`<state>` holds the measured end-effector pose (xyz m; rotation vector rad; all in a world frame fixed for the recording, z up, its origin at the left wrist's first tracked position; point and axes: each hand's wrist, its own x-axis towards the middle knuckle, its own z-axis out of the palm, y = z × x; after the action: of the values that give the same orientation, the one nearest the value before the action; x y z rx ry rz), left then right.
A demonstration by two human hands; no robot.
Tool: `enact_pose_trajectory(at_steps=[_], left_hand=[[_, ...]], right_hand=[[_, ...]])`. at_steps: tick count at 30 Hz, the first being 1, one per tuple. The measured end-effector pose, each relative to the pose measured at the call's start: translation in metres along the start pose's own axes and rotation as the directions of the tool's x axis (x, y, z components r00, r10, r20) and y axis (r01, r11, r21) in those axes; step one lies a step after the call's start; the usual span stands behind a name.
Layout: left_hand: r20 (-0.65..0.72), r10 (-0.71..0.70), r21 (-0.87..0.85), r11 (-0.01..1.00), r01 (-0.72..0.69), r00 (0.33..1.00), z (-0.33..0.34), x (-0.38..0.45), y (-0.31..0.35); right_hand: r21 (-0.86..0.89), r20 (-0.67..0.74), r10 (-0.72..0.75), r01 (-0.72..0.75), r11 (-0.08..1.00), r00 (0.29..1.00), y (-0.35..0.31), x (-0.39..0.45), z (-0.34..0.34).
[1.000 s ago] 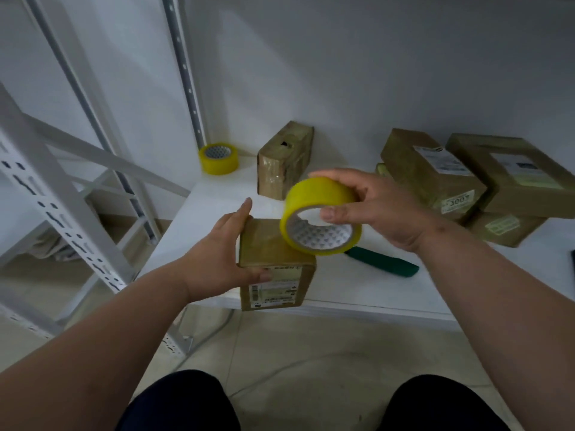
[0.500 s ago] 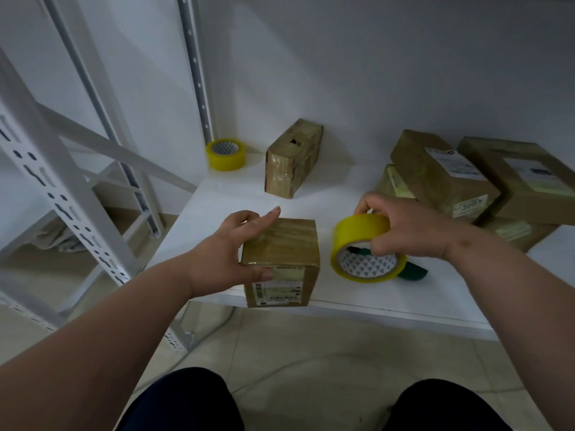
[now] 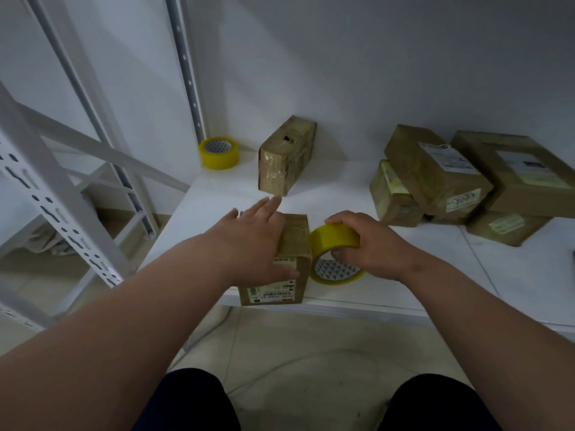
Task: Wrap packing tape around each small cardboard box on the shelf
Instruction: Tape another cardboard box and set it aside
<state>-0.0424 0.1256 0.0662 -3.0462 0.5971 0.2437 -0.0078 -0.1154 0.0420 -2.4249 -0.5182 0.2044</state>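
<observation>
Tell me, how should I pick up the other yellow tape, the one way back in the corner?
The spare tape roll lies flat on the shelf, hole facing up. Reach down from above, fingers on its outer rim, thumb inside the hole.

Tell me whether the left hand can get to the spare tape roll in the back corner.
Probably yes: the left hand rests flat on the small box, holding nothing, and bare shelf lies between it and the spare tape roll.

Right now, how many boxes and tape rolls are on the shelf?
Boxes: 6: held box, upright box, four stacked at right.
Tape rolls: 2: held roll, corner roll.
Total: 8
</observation>
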Motion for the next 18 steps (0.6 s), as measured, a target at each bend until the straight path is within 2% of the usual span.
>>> enact_pose_trajectory(at_steps=[2, 4, 6, 9, 12, 14, 16, 18], left_hand=[[0.028, -0.017, -0.025, 1.0, 0.018, 0.999, 0.004, 0.006, 0.007], [0.0, -0.025, -0.028, 0.999, 0.025, 1.0, 0.008, 0.007, 0.005], [-0.042, -0.018, -0.032, 0.999, 0.017, 0.999, 0.01, 0.008, 0.002], [-0.062, -0.006, -0.084, 0.997, 0.001, 0.998, 0.011, 0.006, 0.0], [-0.117, 0.006, -0.182, 0.983, -0.027, 0.993, 0.014, 0.003, -0.006], [-0.198, -0.016, -0.347, 0.936, -0.055, 0.98, 0.015, 0.0, -0.011], [-0.25, -0.068, -0.595, 0.797, -0.098, 0.966, 0.018, -0.002, -0.011], [-0.229, -0.106, -0.763, 0.637, -0.111, 0.968, 0.024, -0.002, -0.004]], right_hand=[[0.022, -0.013, 0.035, -0.035, 0.999, 0.999, 0.004, -0.001, 0.003], [0.215, -0.006, 0.144, -0.139, 0.967, 0.99, 0.012, -0.005, 0.007], [0.463, 0.064, 0.256, -0.256, 0.849, 0.965, 0.022, -0.011, 0.016], [0.649, 0.143, 0.309, -0.325, 0.688, 0.94, 0.03, -0.014, 0.03], [0.769, 0.113, 0.288, -0.267, 0.58, 0.951, 0.027, -0.012, 0.024], [0.84, 0.047, 0.263, -0.181, 0.511, 0.964, 0.021, -0.011, 0.004], [0.884, -0.039, 0.225, -0.072, 0.463, 0.974, 0.01, -0.011, -0.02], [0.873, -0.106, 0.153, 0.018, 0.487, 0.983, -0.005, -0.01, -0.036]])
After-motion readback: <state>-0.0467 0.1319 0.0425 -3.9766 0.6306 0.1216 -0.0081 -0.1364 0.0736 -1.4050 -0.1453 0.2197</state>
